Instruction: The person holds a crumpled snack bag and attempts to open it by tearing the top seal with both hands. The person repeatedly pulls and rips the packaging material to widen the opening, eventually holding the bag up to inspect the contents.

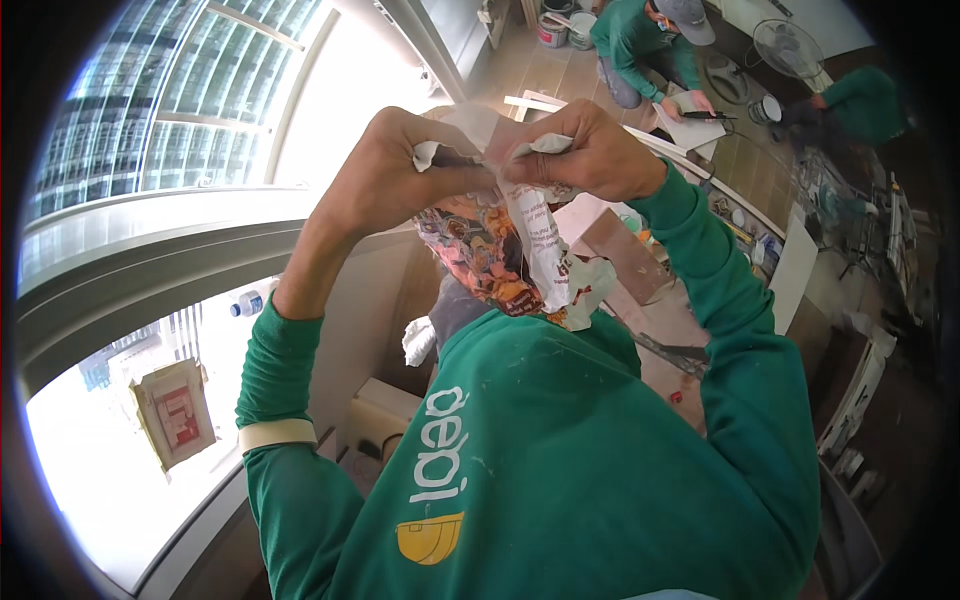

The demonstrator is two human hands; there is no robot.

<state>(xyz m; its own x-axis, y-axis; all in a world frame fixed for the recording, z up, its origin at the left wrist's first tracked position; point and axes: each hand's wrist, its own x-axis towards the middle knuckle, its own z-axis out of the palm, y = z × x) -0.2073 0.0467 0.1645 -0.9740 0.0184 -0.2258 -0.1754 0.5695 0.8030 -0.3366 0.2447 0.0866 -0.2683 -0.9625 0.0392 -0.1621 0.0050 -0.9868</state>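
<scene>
Raised in front of my chest is a printed paper bag, with a colourful picture on one face and a white side panel with lettering. Its upper edge looks uneven, with bits of white paper curling out by my fingers. My left hand is closed on one side of that edge, thumb and fingers pressed together. On the other side my right hand pinches the paper the same way, close to the left. The bag hangs down toward my green sweatshirt; what it holds, if anything, is hidden.
A window ledge with a taped cardboard box and a plastic bottle runs along my left. At the far right a person in a cap crouches over a white board, near a fan and another person. Buckets stand behind.
</scene>
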